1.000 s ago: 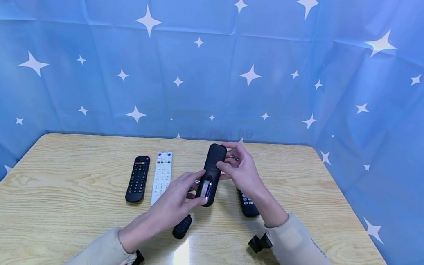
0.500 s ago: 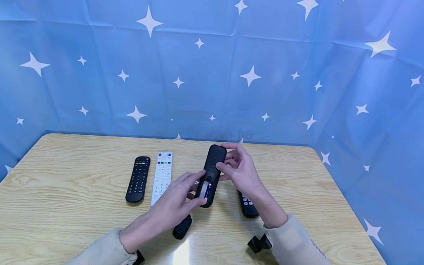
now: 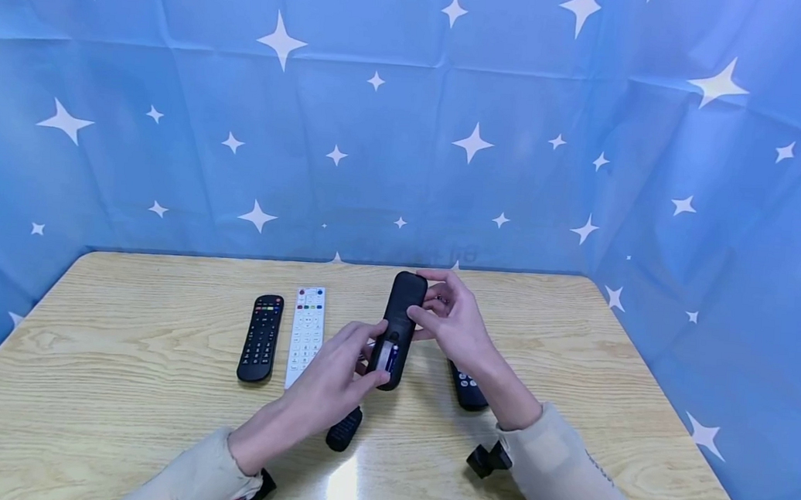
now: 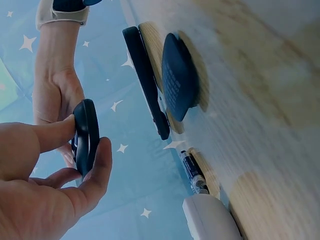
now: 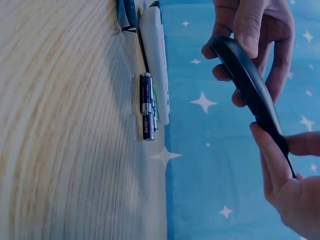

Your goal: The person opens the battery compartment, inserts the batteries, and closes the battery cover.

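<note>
A black remote control [image 3: 407, 301] is held back side up above the table by both hands. Near its lower end the battery compartment is uncovered, showing a dark blue battery [image 3: 393, 358] beside a pale strip. My left hand [image 3: 332, 373] grips the lower end, thumb at the compartment's edge and fingers along the side. With thumb and fingers, my right hand [image 3: 458, 324] holds the upper end. In the left wrist view, the remote is seen edge-on between the fingers. A small curved black piece [image 3: 344, 430] with pale print lies below the left hand.
To the left lie a black remote [image 3: 260, 338] and a white remote [image 3: 306, 332]. Another black remote [image 3: 468, 386] is partly hidden by the right forearm. Loose batteries [image 5: 146, 105] lie beside the white remote in the right wrist view. A starry blue curtain [image 3: 409, 127] hangs behind the table.
Both hands keep their grip on the remote and barely move. The battery in the compartment looks slightly different in angle and shine. The things on the table stay put.
</note>
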### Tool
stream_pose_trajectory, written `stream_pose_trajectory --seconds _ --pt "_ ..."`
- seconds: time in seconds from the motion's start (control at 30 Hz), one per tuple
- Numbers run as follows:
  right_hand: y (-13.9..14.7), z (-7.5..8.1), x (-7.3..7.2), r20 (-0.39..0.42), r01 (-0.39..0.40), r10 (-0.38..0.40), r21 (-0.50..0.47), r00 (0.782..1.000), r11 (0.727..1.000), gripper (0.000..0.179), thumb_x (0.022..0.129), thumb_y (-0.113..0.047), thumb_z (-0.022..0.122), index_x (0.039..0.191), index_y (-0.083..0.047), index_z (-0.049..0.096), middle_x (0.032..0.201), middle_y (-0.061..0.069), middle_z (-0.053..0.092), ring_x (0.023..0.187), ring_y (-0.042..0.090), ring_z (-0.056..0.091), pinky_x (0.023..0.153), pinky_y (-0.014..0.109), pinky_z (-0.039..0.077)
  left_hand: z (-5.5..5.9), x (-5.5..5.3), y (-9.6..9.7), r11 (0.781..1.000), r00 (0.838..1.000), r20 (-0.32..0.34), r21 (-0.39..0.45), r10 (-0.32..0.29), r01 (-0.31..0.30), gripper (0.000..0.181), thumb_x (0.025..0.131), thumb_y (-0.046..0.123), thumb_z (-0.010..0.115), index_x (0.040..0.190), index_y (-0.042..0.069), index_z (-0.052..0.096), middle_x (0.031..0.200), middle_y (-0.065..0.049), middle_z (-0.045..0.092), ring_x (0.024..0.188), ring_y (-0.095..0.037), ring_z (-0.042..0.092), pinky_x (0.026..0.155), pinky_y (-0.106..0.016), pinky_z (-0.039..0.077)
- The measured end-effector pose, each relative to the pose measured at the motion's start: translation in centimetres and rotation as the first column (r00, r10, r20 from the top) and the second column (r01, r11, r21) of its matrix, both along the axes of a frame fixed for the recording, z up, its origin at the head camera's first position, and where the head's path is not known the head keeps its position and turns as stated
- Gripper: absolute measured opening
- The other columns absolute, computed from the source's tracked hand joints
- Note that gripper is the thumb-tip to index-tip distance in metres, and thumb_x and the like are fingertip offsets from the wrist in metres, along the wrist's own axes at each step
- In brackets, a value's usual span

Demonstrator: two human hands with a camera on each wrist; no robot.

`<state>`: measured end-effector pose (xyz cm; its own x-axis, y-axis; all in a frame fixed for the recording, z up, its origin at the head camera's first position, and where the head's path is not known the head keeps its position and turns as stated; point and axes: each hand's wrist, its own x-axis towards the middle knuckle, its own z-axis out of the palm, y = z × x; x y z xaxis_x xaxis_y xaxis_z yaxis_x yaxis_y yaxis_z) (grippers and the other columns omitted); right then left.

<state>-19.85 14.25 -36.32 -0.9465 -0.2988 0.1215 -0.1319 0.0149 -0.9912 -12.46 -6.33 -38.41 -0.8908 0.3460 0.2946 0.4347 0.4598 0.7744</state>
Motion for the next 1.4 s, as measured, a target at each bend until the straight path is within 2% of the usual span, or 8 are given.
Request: stream_pose_trajectory --seconds 0.17,0.37,0.53,0.67,0.9,1.03,1.17,1.4 --pt "-0.2 0.0 0.1 -0.010 -0.005 0.005 -0.013 1.000 1.000 0.056 0.094 0.010 0.064 0.145 -0.004 0.046 0.116 0.024 0.051 0.096 0.032 0.063 0.072 0.050 0.062 -0.1 -0.1 0.0 1.000 1.000 -0.020 -0.004 0.022 -0.022 0.057 0.089 0.005 0.081 0.138 0.000 0.053 0.117 -0.009 0.060 0.086 -0.011 0.060 0.069 -0.024 0.056" --pt "-0.4 0.0 0.1 -0.025 -0.027 0.027 -0.010 0.999 1.000 0.056 0.094 0.010 0.064 0.145 -0.005 0.046 0.114 0.024 0.052 0.096 0.031 0.064 0.075 0.053 0.061 -0.2 -0.3 0.0 0.999 0.999 -0.005 -0.005 0.034 -0.034 0.051 0.089 0.005 0.081 0.131 0.004 0.053 0.122 -0.011 0.058 0.091 -0.013 0.061 0.071 -0.030 0.056" --pt "-0.3 0.0 0.1 -0.022 -0.030 0.029 -0.009 0.999 1.000 0.055 0.094 0.010 0.064 0.144 -0.006 0.047 0.113 0.023 0.052 0.096 0.030 0.064 0.077 0.059 0.060 -0.1 -0.6 -0.1 0.999 0.999 0.023 0.000 0.034 -0.034 0.054 0.088 0.006 0.082 0.134 0.004 0.053 0.118 -0.007 0.059 0.091 -0.012 0.060 0.073 -0.029 0.055" --pt "-0.2 0.0 0.0 -0.019 -0.026 0.026 0.005 0.999 1.000 0.056 0.094 0.010 0.065 0.145 -0.005 0.046 0.114 0.023 0.052 0.096 0.030 0.064 0.075 0.056 0.061 -0.1 -0.8 -0.2 1.000 0.999 0.041 0.005 0.023 -0.023 0.057 0.088 0.004 0.082 0.136 0.003 0.052 0.113 -0.005 0.060 0.090 -0.014 0.061 0.073 -0.028 0.056" --pt "0.5 0.0 -0.4 -0.025 -0.007 0.007 0.009 1.000 1.000 0.057 0.093 0.011 0.066 0.145 -0.003 0.046 0.112 0.023 0.053 0.094 0.028 0.064 0.071 0.050 0.062 -0.1 -1.4 -0.9 1.000 0.997 0.079 0.013 -0.009 0.008 0.069 0.085 -0.004 0.080 0.145 0.001 0.046 0.115 -0.011 0.060 0.098 -0.028 0.064 0.083 -0.038 0.058" --pt "1.1 -0.1 -0.6 -0.027 0.003 -0.002 0.005 1.000 1.000 0.057 0.092 0.011 0.065 0.145 -0.003 0.047 0.112 0.024 0.054 0.093 0.028 0.065 0.072 0.049 0.062 -0.1 -1.8 -1.4 0.996 0.994 0.107 -0.085 0.009 0.000 0.073 0.084 -0.007 0.077 0.149 0.003 0.045 0.123 -0.013 0.058 0.108 -0.031 0.061 0.090 -0.043 0.055" --pt "1.5 -0.2 -0.7 -0.021 0.012 -0.012 0.001 1.000 1.000 0.058 0.092 0.011 0.065 0.145 -0.005 0.048 0.112 0.023 0.053 0.094 0.027 0.065 0.073 0.052 0.062 -0.4 -2.0 -1.6 0.972 0.993 0.115 -0.236 0.026 0.001 0.065 0.086 -0.004 0.077 0.145 0.003 0.051 0.128 -0.014 0.057 0.114 -0.029 0.058 0.094 -0.043 0.052" --pt "1.7 -0.2 -0.7 -0.010 0.010 -0.011 -0.004 1.000 1.000 0.059 0.092 0.012 0.065 0.146 -0.001 0.044 0.111 0.022 0.052 0.094 0.026 0.064 0.076 0.057 0.060 -1.0 -2.9 -1.5 0.926 0.995 0.099 -0.375 0.007 0.031 0.047 0.089 -0.001 0.076 0.133 -0.004 0.061 0.114 -0.015 0.060 0.101 -0.026 0.058 0.090 -0.044 0.053"
